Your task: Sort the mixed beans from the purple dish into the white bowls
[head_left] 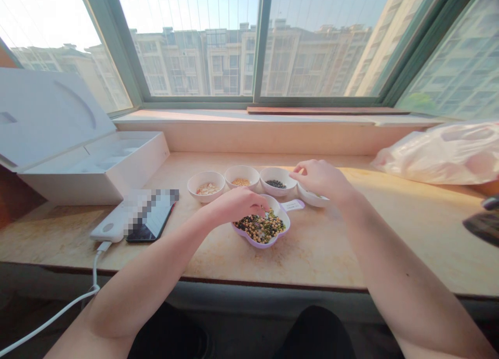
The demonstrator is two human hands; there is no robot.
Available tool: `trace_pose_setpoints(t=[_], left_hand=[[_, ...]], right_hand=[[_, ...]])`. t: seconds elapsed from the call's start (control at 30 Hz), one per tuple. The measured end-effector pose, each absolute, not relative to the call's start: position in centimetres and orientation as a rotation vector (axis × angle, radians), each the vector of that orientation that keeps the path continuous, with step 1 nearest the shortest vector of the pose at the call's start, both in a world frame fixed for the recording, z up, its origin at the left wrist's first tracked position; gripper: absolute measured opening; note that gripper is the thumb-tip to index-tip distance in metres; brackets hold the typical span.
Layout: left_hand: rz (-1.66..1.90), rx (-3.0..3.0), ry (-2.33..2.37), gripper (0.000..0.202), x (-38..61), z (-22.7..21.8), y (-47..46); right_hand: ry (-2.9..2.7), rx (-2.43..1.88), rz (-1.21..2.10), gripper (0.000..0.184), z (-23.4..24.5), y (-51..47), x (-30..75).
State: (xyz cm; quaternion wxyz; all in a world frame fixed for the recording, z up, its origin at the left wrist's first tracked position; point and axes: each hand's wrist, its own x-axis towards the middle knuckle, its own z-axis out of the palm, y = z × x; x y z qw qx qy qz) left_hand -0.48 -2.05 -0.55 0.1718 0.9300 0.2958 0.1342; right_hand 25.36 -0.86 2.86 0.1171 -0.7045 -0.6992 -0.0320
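Note:
Over a purple-rimmed, lobed bowl [281, 229] with a short handle, my left hand [245, 203] is curled, fingertips pinched at the mixed beans [261, 228] inside. The mix shows yellow, black and green pieces. My right hand [317, 176] hangs over the rightmost white bowl [314, 199], fingers bent together; anything held in either pinch is hidden. Behind stand more white bowls in a row: one with pale flat pieces [208, 188], one with yellow beans [240, 182], one with black beans [276, 183]. The rightmost bowl's contents are mostly covered by my right hand.
On the left are an opened white box [117, 164], a white power bank [111, 226] with a cable [94, 270], and a dark phone [150, 226]. A plastic bag [444, 153] and a dark object [483, 221] lie right. The window sill [187, 114] runs behind.

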Motion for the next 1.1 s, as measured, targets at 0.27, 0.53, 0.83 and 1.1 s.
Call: trace_pose_setpoints(t=[0.27,0.53,0.83,1.1], left_hand=[[0.883,2.658,1.046,0.019,-1.2,-1.1,0.2],[0.916,2.612,1.296,0.029,-2.3,-1.9,2.8],[0.865,2.666,1.498,0.040,-1.9,-1.2,2.4],[0.911,2.636,1.555,0.035,-2.0,-1.1,2.1]], right_hand=[[-2.413,-1.494,0.346,0.024,2.9,-3.3,21.5],[-2.668,-0.887,0.719,0.043,0.0,-4.5,17.9],[-2.611,-0.984,0.728,0.011,-0.8,-4.1,16.9],[-2.596,-1.030,0.772,0.015,-1.5,-3.6,17.2]])
